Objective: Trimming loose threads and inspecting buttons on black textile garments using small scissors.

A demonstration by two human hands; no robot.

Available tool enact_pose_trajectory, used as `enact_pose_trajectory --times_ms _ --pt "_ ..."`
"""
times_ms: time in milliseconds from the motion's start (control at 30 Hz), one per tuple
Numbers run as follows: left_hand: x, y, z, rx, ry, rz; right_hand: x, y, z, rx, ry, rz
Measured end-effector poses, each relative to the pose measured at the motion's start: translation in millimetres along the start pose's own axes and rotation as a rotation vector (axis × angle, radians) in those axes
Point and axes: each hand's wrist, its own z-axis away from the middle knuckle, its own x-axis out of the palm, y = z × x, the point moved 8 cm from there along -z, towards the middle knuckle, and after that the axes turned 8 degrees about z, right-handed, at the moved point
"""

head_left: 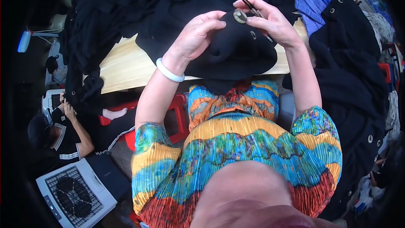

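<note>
Black cloth, apparently a garment (pixel 240 52), is raised over the near edge of the table. My left hand (pixel 196 33) is closed, pinching its edge between thumb and fingers. At the cloth's upper edge, a round grey-green button (pixel 240 16) sits between the thumb and fingers of my right hand (pixel 274 23). That hand also keeps a slim dark two-pronged tool (pixel 253 8) tucked across its fingers; whether it is snips or tweezers I cannot tell. Below lies a smaller ring-like button or eyelet (pixel 253 35) on the cloth.
More black cloth (pixel 109 12) heaps over the pale tabletop (pixel 126 65). Dark garments with buttons (pixel 346 29) and a purple cloth (pixel 314 4) lie at right. A seated person (pixel 59 135) works at left, near a red stool (pixel 179 118) and a white box fan (pixel 76 192).
</note>
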Motion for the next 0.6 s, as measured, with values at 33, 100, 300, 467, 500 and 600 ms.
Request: enact_pose_trajectory --times_ms 33,100,300,467,500,600 --pt "-1 -1 1 -0.002 0.001 -0.002 0 5 -2 0.009 0.007 0.039" --pt "-3 -2 2 0.044 0.02 -0.159 2 10 -1 0.065 -0.007 -0.03" --pt "16 31 23 0.601 0.175 -0.899 0 17 -1 0.095 0.057 -0.15" --pt "31 34 38 0.906 0.279 -1.207 1 19 -1 0.091 0.068 -0.169" --pt "36 35 40 0.96 0.298 -1.259 1 19 -1 0.091 0.067 -0.169" --pt "41 34 41 1.011 0.308 -1.351 1 19 0 0.12 0.089 -0.133"
